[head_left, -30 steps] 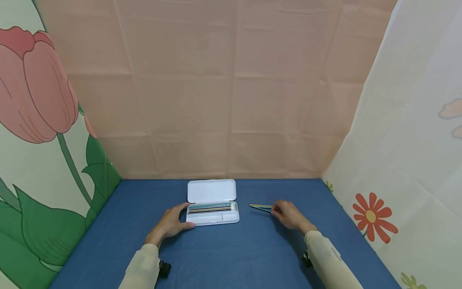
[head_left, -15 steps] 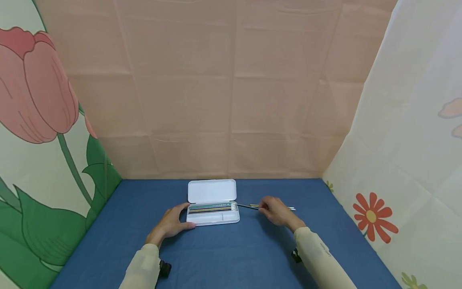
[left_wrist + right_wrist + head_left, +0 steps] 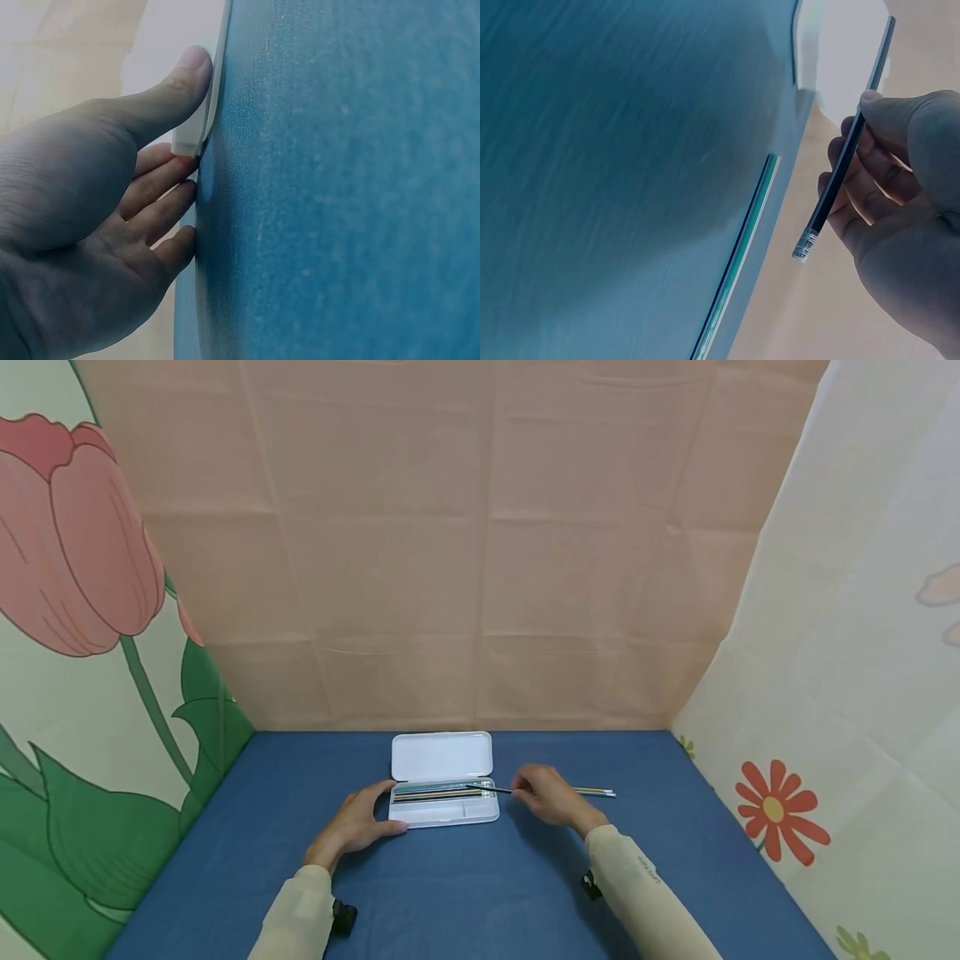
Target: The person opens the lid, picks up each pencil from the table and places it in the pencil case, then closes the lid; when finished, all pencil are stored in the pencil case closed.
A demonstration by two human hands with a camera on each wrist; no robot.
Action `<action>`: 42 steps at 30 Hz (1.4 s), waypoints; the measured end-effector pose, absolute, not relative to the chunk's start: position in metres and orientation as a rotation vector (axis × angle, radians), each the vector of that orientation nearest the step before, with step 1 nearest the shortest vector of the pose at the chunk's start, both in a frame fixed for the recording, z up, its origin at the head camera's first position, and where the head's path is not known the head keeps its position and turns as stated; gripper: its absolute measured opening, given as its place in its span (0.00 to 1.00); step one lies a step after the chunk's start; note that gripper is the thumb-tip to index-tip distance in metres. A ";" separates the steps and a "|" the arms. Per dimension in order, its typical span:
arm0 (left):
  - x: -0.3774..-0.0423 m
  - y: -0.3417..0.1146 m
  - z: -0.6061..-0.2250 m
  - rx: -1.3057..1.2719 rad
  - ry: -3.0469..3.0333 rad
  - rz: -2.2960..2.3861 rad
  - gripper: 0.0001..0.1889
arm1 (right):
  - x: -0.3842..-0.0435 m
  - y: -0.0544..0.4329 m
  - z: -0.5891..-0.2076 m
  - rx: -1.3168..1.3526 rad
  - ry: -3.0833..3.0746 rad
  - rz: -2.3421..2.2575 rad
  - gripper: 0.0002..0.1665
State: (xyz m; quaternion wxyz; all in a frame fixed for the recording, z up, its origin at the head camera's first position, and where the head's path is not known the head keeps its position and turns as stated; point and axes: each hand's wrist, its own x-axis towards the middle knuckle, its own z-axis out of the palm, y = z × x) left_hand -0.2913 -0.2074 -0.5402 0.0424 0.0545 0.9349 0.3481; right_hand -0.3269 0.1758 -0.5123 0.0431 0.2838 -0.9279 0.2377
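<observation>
A white pencil case (image 3: pixel 426 815) stands with its lid (image 3: pixel 442 757) raised at the back; several pencils (image 3: pixel 431 793) lie in its rear compartment. My left hand (image 3: pixel 354 820) holds the left end of the case, thumb at the front corner and fingers at the rear one. Between thumb and fingers, my right hand (image 3: pixel 553 797) pinches a dark pencil (image 3: pixel 841 165) with a pale eraser end. The pencil's tip reaches over the right end of the case. Behind the right hand, loose pencils (image 3: pixel 597 792) lie on the cloth, partly hidden by it in the head view.
A blue cloth (image 3: pixel 465 893) covers the table. At the back rises a beige sheet (image 3: pixel 480 568), with a tulip-printed panel (image 3: pixel 75 543) to the left and a flower-printed white panel (image 3: pixel 840 693) to the right.
My right hand has moved left with the dark pencil, from beside the loose pencils to the case's right end. Other pencils stay on the cloth. My left hand has kept its place.
</observation>
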 end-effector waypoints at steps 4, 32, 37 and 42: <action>-0.291 -0.207 -0.540 0.166 2.859 1.067 0.49 | -0.328 0.164 -0.511 0.882 -2.844 0.728 0.04; -0.294 -0.210 -0.542 0.204 2.861 1.086 0.47 | -0.353 0.084 -0.520 1.102 -2.832 0.730 0.05; -0.294 -0.211 -0.542 0.212 2.860 1.086 0.47 | -0.356 0.074 -0.522 1.105 -2.841 0.733 0.05; -0.293 -0.211 -0.542 0.216 2.857 1.091 0.47 | -0.359 0.065 -0.526 1.092 -2.871 0.746 0.06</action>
